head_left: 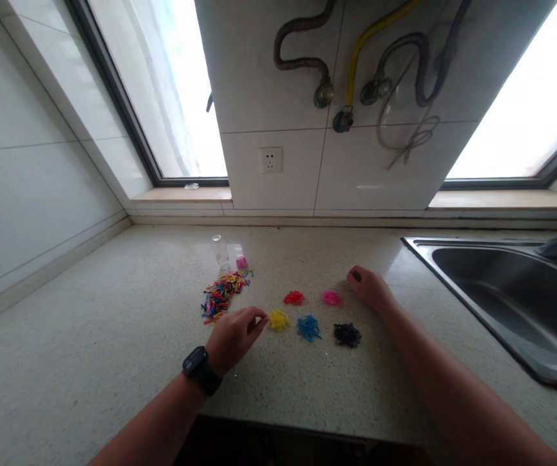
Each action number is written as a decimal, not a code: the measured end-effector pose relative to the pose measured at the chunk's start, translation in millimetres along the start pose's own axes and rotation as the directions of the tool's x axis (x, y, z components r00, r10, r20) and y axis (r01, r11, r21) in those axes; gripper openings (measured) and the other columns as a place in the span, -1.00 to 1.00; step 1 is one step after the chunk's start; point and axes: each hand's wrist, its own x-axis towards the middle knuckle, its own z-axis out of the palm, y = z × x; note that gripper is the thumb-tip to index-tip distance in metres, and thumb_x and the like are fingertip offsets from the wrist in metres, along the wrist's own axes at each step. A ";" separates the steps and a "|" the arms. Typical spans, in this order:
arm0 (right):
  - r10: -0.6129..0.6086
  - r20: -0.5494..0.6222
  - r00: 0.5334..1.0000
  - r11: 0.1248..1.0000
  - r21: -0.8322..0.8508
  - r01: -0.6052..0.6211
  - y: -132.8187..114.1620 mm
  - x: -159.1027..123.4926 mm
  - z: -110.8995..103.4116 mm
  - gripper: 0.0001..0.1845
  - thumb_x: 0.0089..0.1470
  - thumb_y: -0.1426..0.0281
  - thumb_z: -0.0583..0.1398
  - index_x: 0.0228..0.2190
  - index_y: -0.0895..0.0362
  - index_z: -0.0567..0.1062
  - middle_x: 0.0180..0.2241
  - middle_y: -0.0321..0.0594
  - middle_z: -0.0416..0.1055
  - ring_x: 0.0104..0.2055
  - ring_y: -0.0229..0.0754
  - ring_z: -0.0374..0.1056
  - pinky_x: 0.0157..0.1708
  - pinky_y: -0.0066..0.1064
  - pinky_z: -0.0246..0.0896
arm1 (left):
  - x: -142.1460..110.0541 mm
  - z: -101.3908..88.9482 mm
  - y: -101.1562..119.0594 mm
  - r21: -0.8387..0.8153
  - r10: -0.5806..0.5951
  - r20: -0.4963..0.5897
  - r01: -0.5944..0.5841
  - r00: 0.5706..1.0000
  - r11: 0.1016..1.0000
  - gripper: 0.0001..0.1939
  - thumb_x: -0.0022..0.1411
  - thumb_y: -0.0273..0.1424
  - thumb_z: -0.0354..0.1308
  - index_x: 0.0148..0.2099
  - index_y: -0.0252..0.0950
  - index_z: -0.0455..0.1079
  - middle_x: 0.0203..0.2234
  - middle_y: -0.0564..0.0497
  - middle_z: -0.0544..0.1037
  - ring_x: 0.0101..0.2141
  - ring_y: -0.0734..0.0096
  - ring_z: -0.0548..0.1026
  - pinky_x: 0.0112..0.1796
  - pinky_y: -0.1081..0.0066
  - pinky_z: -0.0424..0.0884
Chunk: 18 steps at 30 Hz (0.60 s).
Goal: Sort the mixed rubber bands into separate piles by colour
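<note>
My left hand (234,335), with a black watch on the wrist, hovers over the counter with fingers pinched together right beside a small yellow pile (278,320); what the fingertips hold is too small to see. My right hand (370,288) rests curled on the counter just right of a pink pile (331,298). Other sorted piles lie between the hands: red (294,298), blue (309,327) and black (347,334). A mixed pile of many-coloured small bands (223,294) lies to the left of them.
A small clear bottle (219,251) and a pink-topped item (241,260) stand behind the mixed pile. A steel sink (516,299) with a tap takes up the right side. Tiled walls, hoses and a socket (270,159) are behind the speckled counter (113,336).
</note>
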 end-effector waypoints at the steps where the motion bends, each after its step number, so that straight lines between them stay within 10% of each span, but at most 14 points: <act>1: 0.000 -0.003 1.000 1.000 -0.005 0.000 0.9 0.2 0.8 -0.77 0.12 0.30 0.06 -0.45 0.07 0.47 -0.49 -0.18 0.48 -0.44 -0.15 0.34 -0.41 -0.37 0.05 | -0.4 -1.0 -1.8 0.042 0.027 0.013 -0.027 1.000 0.999 -0.75 0.37 -0.22 0.09 -0.19 -0.24 0.50 -0.53 0.03 0.47 -0.50 0.44 0.37 -0.41 0.45 0.24; 18: 0.028 -0.006 1.000 0.996 0.087 -0.027 0.8 -5.4 -3.7 -0.74 0.11 0.26 0.08 -0.40 0.09 0.53 -0.46 -0.17 0.51 -0.42 -0.14 0.35 -0.35 -0.36 0.15 | -2.1 2.0 -3.8 0.207 0.212 0.134 -0.236 0.968 0.949 -0.74 0.41 -0.24 0.04 -0.17 -0.25 0.49 -0.50 0.02 0.52 -0.49 0.44 0.46 -0.42 0.44 0.26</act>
